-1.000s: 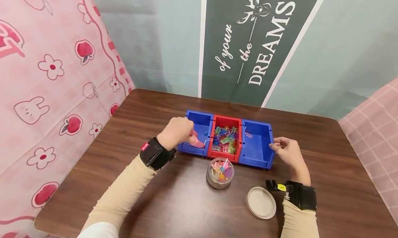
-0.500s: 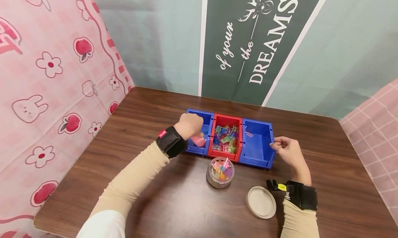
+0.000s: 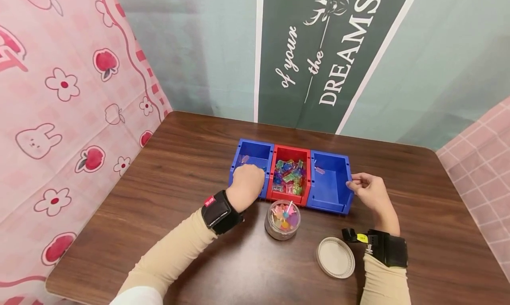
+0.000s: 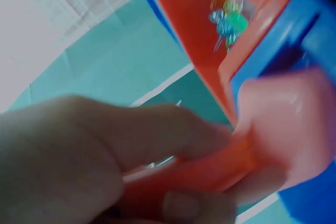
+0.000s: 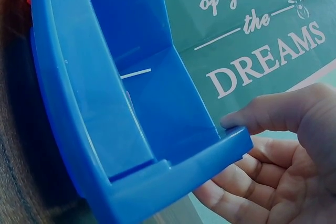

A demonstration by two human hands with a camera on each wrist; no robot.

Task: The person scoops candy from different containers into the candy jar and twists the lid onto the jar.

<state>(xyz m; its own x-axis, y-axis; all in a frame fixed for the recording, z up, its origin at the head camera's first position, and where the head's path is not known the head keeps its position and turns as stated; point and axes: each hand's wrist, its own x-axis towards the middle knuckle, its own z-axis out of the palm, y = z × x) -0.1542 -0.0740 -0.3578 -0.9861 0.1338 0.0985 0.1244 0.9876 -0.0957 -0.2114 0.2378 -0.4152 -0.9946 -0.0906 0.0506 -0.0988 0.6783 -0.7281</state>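
Observation:
My left hand (image 3: 247, 185) is over the front of the left blue bin (image 3: 256, 149), gripping the handle of a pink scoop (image 4: 286, 124). The scoop's bowl shows in the left wrist view; in the head view the hand hides it. At the right, my right hand (image 3: 370, 192) pinches the side rim of the other blue bin (image 5: 157, 184) between thumb and fingers. That bin has a small pink piece (image 3: 319, 170) and a thin white stick (image 5: 136, 73) inside. Between the two stands a red bin (image 3: 292, 152) with several clear coloured pieces (image 3: 290, 177).
A clear jar (image 3: 279, 235) of colourful small pieces, a white stick poking up, stands in front of the red bin. Its round pale lid (image 3: 336, 257) lies to the right on the brown table (image 3: 255, 269). Curtains (image 3: 195, 52) hang behind the table.
My left hand moved right over the left bin, then toward its front, taking the scoop out of the head view's sight. The bin's back part now shows. My right hand stayed at its rim.

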